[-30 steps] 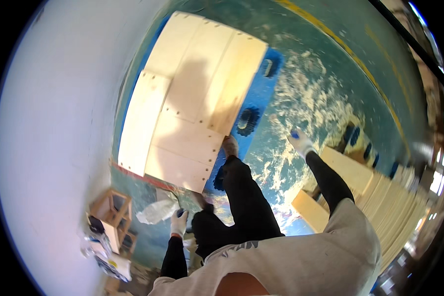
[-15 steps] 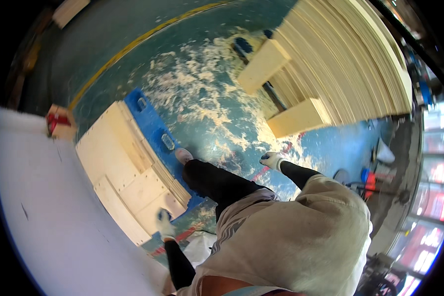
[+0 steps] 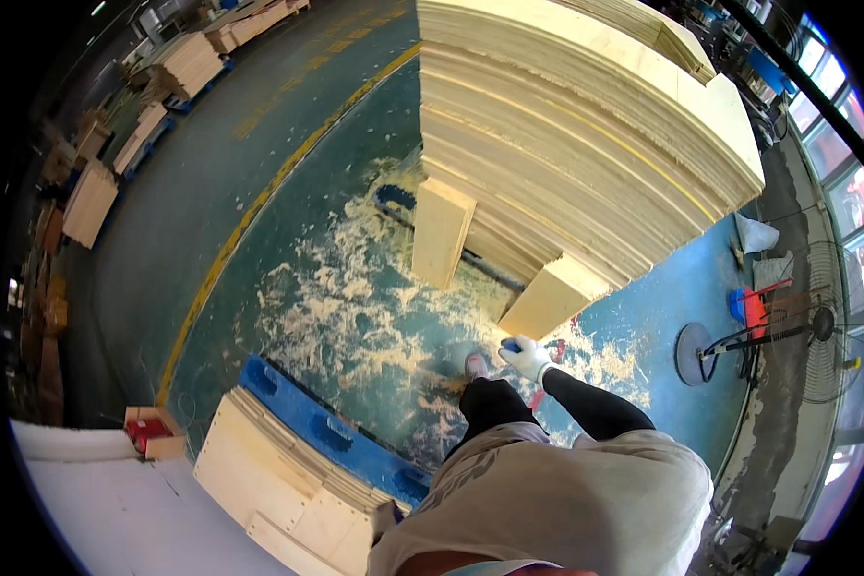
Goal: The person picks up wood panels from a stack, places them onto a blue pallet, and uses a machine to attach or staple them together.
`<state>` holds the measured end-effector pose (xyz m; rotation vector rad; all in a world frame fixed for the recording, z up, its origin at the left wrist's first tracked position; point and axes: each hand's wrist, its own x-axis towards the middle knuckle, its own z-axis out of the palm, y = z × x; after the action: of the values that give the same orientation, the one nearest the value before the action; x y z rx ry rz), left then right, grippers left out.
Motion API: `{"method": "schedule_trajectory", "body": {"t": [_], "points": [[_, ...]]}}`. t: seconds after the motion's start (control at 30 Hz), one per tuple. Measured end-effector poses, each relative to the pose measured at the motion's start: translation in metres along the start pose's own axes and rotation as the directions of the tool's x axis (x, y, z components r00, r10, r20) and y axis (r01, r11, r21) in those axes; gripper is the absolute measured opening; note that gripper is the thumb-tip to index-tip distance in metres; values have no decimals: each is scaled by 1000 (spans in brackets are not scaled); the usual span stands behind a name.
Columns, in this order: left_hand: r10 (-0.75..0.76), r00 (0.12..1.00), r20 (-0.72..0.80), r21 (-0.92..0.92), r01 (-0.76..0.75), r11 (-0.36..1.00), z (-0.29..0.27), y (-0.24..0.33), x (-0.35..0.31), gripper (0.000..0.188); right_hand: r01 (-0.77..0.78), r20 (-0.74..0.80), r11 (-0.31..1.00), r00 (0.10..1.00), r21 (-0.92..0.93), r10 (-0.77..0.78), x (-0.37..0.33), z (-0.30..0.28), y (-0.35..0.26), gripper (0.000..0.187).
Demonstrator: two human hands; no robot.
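Observation:
My right hand (image 3: 526, 357), in a white glove with blue on the fingers, hangs in front of me with fingers loosely bent and nothing visible in it. It appears nearest to the jutting wooden block (image 3: 553, 294) under a tall stack of plywood sheets (image 3: 566, 144). A second block (image 3: 442, 233) sticks out farther left. What looks like my left hand (image 3: 386, 518) shows only as a small dark grey patch beside my shirt, over the low pile of wooden boards (image 3: 288, 490); its fingers cannot be made out.
A blue pallet (image 3: 331, 432) edges the low pile. Wood shavings (image 3: 355, 326) litter the green floor. A white surface (image 3: 144, 518) holds an open box (image 3: 156, 432) with something red. A standing fan (image 3: 821, 324) is at right. More board stacks (image 3: 184, 65) lie beyond the yellow line (image 3: 250, 216).
I have turned and stepped toward the tall stack, which appears larger and more central. The low pile has slid toward the lower edge. My left hand has mostly gone behind my body.

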<state>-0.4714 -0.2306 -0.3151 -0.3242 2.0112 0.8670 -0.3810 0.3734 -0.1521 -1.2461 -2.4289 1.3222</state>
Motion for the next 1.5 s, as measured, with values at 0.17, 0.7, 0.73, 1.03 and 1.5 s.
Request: {"method": "schedule_trajectory", "body": {"t": [0.17,0.7,0.73,1.03,1.5], "points": [[368,909,-196,-228,-408,884,20,344,20,29,231,-442,972,867,-50,-229,115,-154,-84,28],[275,874,402,302,-409,861,115,899,399,38,49,-845,955,455,-292,-281,361,-421,-322,72],[262,847,462,352,-447,822,128,919,429,41,-51,-863,977,479,-208,-159,354,-441,-316,87],[183,815,549,355,-427,832,134,1038,551,40,-297,-878,955,457,-3,140,461,-384,-350,56],[-60,344,937,346,-895,281,208,1060,413,38,-207,-984,963,72,-175,-164,423,-381,-347,37]]}}
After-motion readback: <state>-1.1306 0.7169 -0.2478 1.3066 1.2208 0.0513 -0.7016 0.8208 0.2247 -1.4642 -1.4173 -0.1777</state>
